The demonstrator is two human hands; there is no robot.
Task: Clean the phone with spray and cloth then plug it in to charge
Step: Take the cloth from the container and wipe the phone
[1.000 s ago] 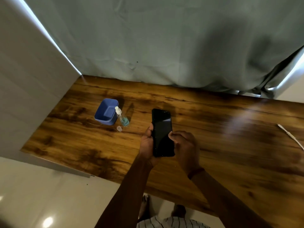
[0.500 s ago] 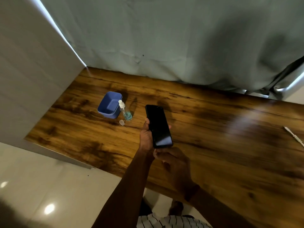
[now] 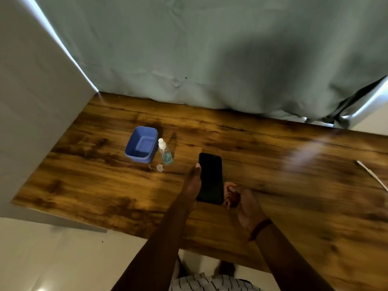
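The right hand (image 3: pixel 243 201) has come off the phone (image 3: pixel 211 178), fingers loosely curled; left hand (image 3: pixel 194 183) holds it pointing away.

The dark-stained wooden tabletop (image 3: pixel 273 164) with bold grain is showing a smooth, semi-gloss finish, catching a pale glare. The black rectangular phone (image 3: pixel 211 178) is presenting a glossy, glass-like face. The blue rectangular plastic tub (image 3: pixel 141 144) is looking smooth and matt. The small clear plastic spray bottle (image 3: pixel 165 154), white-capped, is holding teal liquid. The grey-green cloth curtain (image 3: pixel 210 59) is hanging matt and creased.
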